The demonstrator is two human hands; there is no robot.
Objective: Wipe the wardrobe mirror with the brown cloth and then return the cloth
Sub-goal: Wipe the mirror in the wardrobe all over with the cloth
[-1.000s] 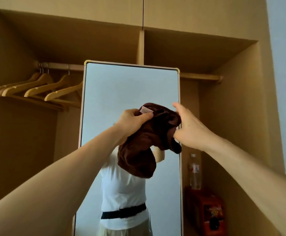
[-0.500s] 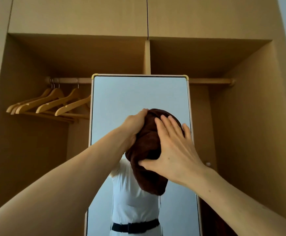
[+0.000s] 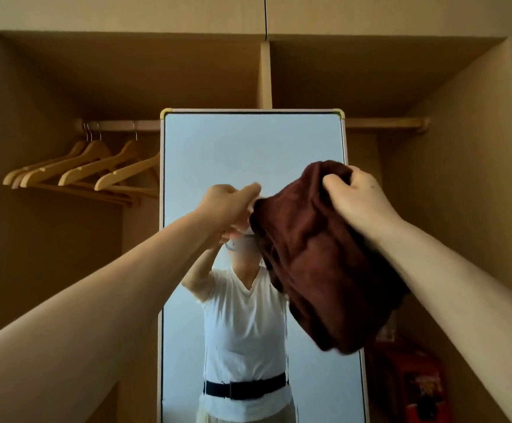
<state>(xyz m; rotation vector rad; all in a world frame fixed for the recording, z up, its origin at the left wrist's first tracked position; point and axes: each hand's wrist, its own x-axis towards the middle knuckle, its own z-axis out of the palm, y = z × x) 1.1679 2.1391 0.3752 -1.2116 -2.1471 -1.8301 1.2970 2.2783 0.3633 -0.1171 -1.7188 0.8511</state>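
Wardrobe mirror [image 3: 233,148]; brown cloth [image 3: 315,264] in left hand [image 3: 227,206], right hand [image 3: 358,199]; illegible box [image 3: 416,386].

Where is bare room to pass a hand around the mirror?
Free: upper mirror glass, between its top frame and the left hand and right hand; under the rail right of it. Crowded: hangers left of it, brown cloth over mid-right glass.

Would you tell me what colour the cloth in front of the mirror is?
The cloth is plain dark brown, seen clearly in the head view.
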